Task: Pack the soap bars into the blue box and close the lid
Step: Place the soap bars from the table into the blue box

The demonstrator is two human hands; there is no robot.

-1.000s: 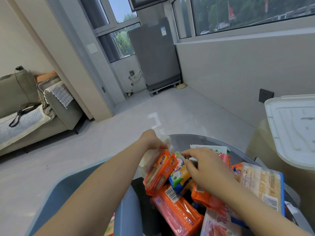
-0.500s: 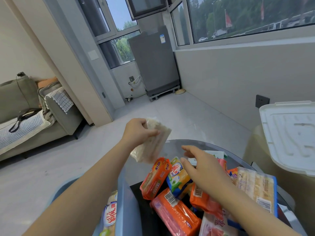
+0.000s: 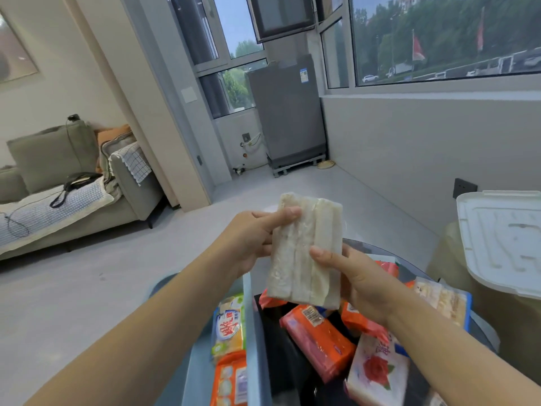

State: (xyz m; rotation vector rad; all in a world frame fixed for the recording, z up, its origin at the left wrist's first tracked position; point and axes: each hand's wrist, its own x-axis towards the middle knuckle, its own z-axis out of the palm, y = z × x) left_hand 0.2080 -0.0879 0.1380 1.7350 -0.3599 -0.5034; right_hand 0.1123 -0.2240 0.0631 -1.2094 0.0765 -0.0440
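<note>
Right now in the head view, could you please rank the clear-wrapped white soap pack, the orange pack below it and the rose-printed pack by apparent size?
1. Clear-wrapped white soap pack, though it is held up nearer the camera.
2. and 3. Orange pack and rose-printed pack look alike; unranked.

Pretty clearly someone's home, a living room opening onto an enclosed balcony. There's a grey-green sofa (image 3: 73, 183) with throws at the left, a grey washing machine (image 3: 288, 112) in the far corner, and big windows (image 3: 439, 39) overlooking a road and trees.
</note>
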